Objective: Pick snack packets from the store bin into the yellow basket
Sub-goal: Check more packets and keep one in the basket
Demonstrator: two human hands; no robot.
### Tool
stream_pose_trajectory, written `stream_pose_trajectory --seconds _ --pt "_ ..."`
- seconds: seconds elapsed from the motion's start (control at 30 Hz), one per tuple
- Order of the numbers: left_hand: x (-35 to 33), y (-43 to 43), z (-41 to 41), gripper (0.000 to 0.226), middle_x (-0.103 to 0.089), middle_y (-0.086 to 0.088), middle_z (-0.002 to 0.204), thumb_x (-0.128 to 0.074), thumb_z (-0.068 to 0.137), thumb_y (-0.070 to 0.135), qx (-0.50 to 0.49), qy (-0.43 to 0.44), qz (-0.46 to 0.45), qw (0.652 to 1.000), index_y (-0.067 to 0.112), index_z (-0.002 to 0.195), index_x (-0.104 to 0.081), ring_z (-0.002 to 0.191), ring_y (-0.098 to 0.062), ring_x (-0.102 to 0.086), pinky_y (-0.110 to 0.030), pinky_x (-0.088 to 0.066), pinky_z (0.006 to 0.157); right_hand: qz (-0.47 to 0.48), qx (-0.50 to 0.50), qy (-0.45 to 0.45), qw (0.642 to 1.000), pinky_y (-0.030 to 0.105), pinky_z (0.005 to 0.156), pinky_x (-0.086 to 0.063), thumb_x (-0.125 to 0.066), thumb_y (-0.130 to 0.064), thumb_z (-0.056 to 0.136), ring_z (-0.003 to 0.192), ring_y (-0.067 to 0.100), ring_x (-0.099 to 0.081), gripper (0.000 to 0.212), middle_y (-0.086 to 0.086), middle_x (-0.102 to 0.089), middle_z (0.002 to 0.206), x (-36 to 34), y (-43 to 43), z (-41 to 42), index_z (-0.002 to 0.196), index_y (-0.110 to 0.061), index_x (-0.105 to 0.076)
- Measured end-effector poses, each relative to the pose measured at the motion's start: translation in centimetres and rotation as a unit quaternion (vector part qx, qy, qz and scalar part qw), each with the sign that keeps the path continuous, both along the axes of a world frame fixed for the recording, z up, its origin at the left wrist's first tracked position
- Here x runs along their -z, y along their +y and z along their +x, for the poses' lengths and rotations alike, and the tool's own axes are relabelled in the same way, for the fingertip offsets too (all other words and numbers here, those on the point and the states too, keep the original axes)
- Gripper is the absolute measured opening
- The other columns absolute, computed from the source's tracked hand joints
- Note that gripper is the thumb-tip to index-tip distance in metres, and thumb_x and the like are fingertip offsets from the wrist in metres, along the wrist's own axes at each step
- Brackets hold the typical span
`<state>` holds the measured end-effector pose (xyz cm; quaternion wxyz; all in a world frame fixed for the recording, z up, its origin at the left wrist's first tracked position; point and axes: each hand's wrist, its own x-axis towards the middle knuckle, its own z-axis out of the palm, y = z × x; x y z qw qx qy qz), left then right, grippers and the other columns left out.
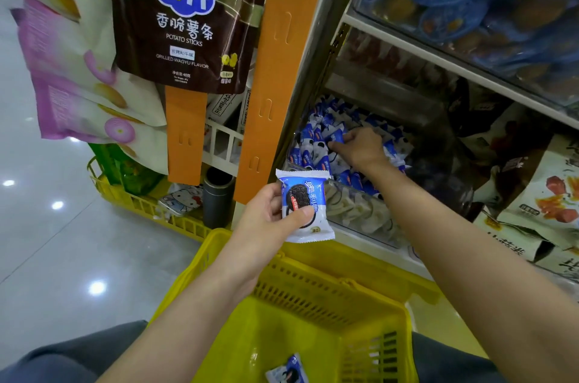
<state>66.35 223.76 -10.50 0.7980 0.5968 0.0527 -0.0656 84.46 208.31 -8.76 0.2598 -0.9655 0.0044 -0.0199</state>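
My left hand grips a blue-and-white cookie snack packet above the far rim of the yellow basket. One similar packet lies on the basket's floor. My right hand reaches into the clear store bin, fingers closed around a blue-and-white packet in the heap of several small packets.
An orange shelf post stands left of the bin. Hanging potato-stick bags and pink bags crowd the upper left. A second yellow basket sits on the tiled floor. Bagged snacks lie to the right.
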Motion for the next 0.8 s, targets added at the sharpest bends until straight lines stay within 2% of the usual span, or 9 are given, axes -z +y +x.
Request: stream_pose_trajectory --seconds 0.2,0.27,0.33,0.37,0.43,0.53,0.6,0.7,0.8 --pt "0.2 0.0 0.2 0.045 -0.067 0.004 0.111 -0.066 0.083 0.016 0.001 0.000 0.002 1.000 0.018 0.124 -0.049 0.100 -0.005 -0.064 -0.010 -0.050 0.073 -0.032 0.007 0.063 0.997 0.028 0.051 -0.029 -0.062 -0.028 0.088 0.049 0.018 -0.035 0.050 0.006 -0.034 0.052 -0.5 0.4 0.7 0.051 -0.012 -0.032" --pt "0.4 -0.1 0.2 0.046 -0.066 0.002 0.114 -0.066 0.083 0.016 0.004 0.003 0.007 1.000 0.018 0.125 -0.048 0.103 -0.007 -0.063 -0.013 -0.051 0.076 -0.050 -0.003 0.090 0.995 0.031 0.050 -0.030 -0.056 -0.032 0.091 0.052 0.019 -0.041 0.048 0.011 -0.040 0.056 -1.0 0.3 0.3 0.054 -0.006 -0.039" --pt "0.6 -0.2 0.1 0.048 -0.065 0.003 0.115 -0.066 0.082 0.016 0.005 0.007 0.013 1.000 0.017 0.126 -0.048 0.104 -0.007 -0.062 -0.014 -0.051 0.078 -0.059 -0.008 0.104 0.993 0.036 0.068 -0.045 -0.048 -0.036 0.095 0.080 0.031 -0.059 0.045 0.024 -0.060 0.086 -1.1 0.1 -0.5 0.086 0.007 -0.061" --pt "0.6 -0.2 0.0 0.047 -0.065 0.003 0.114 -0.066 0.082 0.016 0.005 0.008 0.017 1.000 0.017 0.126 -0.048 0.103 -0.006 -0.062 -0.013 -0.051 0.077 -0.048 -0.003 0.087 0.995 0.035 0.078 -0.046 -0.046 -0.036 0.096 0.096 0.033 -0.059 0.046 0.023 -0.062 0.105 -1.2 -0.1 -1.0 0.108 0.007 -0.058" --pt "0.7 -0.4 -0.2 0.046 -0.066 0.004 0.112 -0.066 0.083 0.015 0.005 0.012 0.022 1.000 0.017 0.125 -0.049 0.099 -0.004 -0.064 -0.009 -0.049 0.072 0.008 -0.012 -0.015 1.000 0.028 0.083 -0.042 -0.045 -0.032 0.097 0.106 0.024 -0.057 0.041 0.013 -0.060 0.118 -1.6 -0.3 -2.9 0.126 -0.003 -0.050" --pt "0.9 -0.8 -0.6 0.036 -0.067 0.005 0.109 -0.064 0.085 0.017 0.009 0.020 0.025 0.999 0.021 0.118 -0.052 0.092 -0.001 -0.065 -0.006 -0.047 0.064 0.101 -0.082 -0.177 0.976 0.011 0.072 -0.042 -0.048 -0.024 0.095 0.083 -0.003 -0.053 0.020 -0.004 -0.063 0.099 -2.3 -0.2 -7.4 0.111 -0.016 -0.057" --pt "1.0 -1.3 -0.8 0.023 -0.068 0.005 0.107 -0.062 0.086 0.019 0.012 0.026 0.025 0.999 0.025 0.107 -0.055 0.088 0.000 -0.066 -0.005 -0.046 0.062 0.136 -0.144 -0.197 0.960 0.007 0.068 -0.042 -0.049 -0.025 0.094 0.078 -0.004 -0.054 0.013 -0.013 -0.061 0.090 -1.9 -0.3 -11.0 0.104 -0.023 -0.058" --pt "1.3 -2.1 -1.2 0.016 -0.068 0.004 0.104 -0.059 0.088 0.015 0.017 0.024 0.018 0.999 0.027 0.098 -0.057 0.087 0.002 -0.066 -0.006 -0.047 0.063 0.141 -0.187 -0.149 0.961 0.010 0.073 -0.044 -0.051 -0.030 0.091 0.085 0.001 -0.056 0.021 -0.010 -0.061 0.095 -0.3 -0.7 -15.0 0.107 -0.019 -0.060" --pt "1.6 -2.7 -1.6 0.024 -0.067 0.000 0.108 -0.057 0.089 0.008 0.047 0.014 0.039 0.998 0.017 0.111 -0.057 0.093 -0.001 -0.065 -0.007 -0.047 0.067 0.181 -0.140 -0.033 0.973 0.005 0.075 -0.043 -0.058 -0.029 0.089 0.088 -0.004 -0.057 0.031 -0.011 -0.059 0.104 1.7 -1.4 -16.5 0.117 -0.017 -0.057"
